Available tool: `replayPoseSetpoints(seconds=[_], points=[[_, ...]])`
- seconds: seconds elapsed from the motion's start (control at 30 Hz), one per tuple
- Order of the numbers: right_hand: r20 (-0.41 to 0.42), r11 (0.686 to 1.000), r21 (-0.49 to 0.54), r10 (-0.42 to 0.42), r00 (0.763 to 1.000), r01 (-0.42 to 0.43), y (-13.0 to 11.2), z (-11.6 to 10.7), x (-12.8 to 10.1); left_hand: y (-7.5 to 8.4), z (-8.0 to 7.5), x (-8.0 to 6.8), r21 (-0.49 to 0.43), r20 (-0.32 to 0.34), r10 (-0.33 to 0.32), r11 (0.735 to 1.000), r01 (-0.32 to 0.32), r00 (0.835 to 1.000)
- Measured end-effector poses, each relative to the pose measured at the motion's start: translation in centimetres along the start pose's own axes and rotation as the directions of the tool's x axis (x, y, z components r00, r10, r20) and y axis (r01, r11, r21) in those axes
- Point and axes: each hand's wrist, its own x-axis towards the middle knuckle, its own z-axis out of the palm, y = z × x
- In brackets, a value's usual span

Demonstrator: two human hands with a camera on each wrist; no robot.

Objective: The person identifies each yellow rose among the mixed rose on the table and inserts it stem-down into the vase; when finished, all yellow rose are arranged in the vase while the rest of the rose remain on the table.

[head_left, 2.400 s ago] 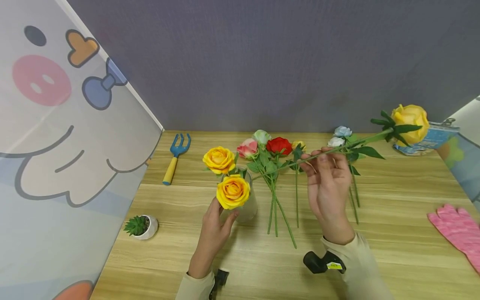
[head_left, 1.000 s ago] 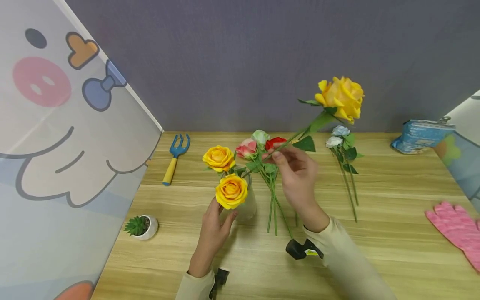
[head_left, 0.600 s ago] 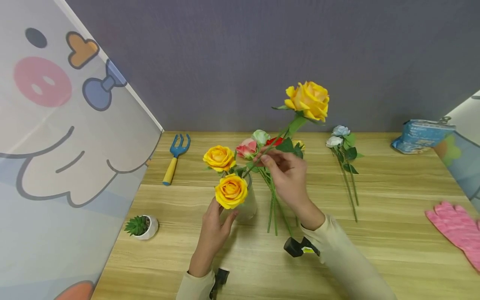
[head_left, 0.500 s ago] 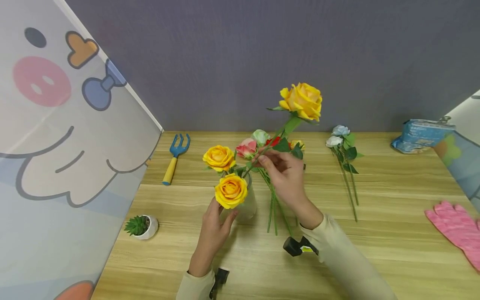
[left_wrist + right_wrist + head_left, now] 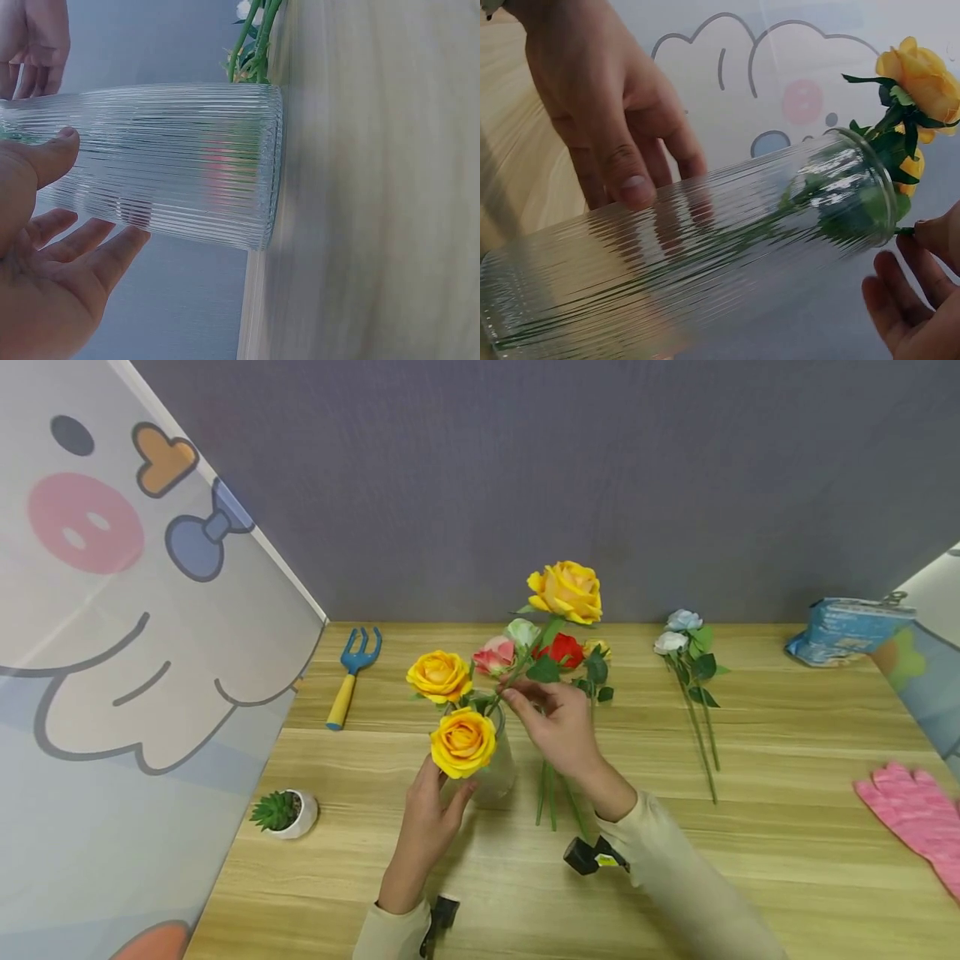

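A ribbed glass vase (image 5: 501, 768) stands on the wooden table (image 5: 787, 760) with two yellow roses (image 5: 463, 742) in it. My left hand (image 5: 444, 792) grips the vase near its base, thumb on one side and fingers on the other; the left wrist view shows the thumb (image 5: 46, 156) on the vase's ribbed glass (image 5: 172, 161). My right hand (image 5: 519, 697) pinches the stem of a third yellow rose (image 5: 566, 590) just above the rim. That stem runs down inside the vase (image 5: 705, 255), and my right hand's fingertips (image 5: 922, 232) sit at the vase mouth.
Loose pink, red and pale roses (image 5: 558, 652) lie behind the vase, and pale blue flowers (image 5: 684, 633) lie to the right. A blue garden fork (image 5: 352, 677), a small potted succulent (image 5: 285, 812), a pink glove (image 5: 911, 818) and a blue bag (image 5: 847, 625) surround them. A cartoon screen (image 5: 112, 610) borders the left.
My right hand swung the third yellow rose from lying out to the right to upright, moved it left and lowered its stem into the vase. My left hand stayed on the vase.
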Motion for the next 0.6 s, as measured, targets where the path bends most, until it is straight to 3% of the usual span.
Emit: replayPoseSetpoints(seconds=[0.17,0.33,0.43,0.6], points=[[0.061,0.996,-0.077,-0.033,0.998,0.037,0.7,0.0,-0.8,0.0,0.0,0.0,0.005,-0.007,-0.003,1.000,0.003,1.000],[0.145,0.985,-0.156,0.093,0.985,-0.070,1.6,-0.9,-2.7,-0.1,0.0,-0.1,-0.005,-0.005,-0.010,1.000,0.010,1.000],[0.113,0.972,-0.155,0.195,0.974,-0.177,2.2,-2.1,-3.7,-0.1,0.1,0.0,-0.007,-0.005,-0.003,1.000,0.003,1.000],[-0.020,0.964,-0.060,0.258,0.966,-0.258,3.5,-4.9,-4.5,-0.1,0.1,0.0,0.008,0.000,0.005,1.000,-0.005,1.000]])
